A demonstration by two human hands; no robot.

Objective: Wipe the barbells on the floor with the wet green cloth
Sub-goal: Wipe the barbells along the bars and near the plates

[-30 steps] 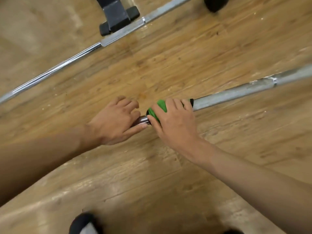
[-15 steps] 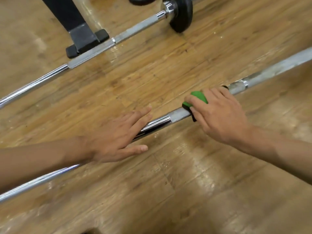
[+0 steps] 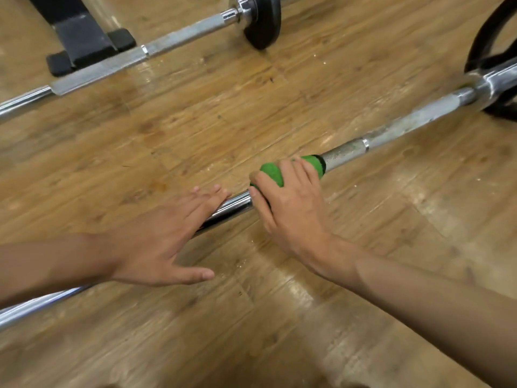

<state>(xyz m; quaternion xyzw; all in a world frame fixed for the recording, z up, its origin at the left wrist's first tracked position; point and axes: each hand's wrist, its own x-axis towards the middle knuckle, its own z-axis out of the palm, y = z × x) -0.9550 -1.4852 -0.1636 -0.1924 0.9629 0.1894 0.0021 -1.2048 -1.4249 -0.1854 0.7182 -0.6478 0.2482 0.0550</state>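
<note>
As cloth [image 3: 272,173] slid back, left hand [image 3: 156,242] flat

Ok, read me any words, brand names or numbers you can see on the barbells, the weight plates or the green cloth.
No readable text in this view.
Near barbell, far barbell: bare metal, no marking shows.
Small weight plate, large weight plate: seen edge-on or cut off, no number shows.
Green cloth, black stand: no label shows.
</note>
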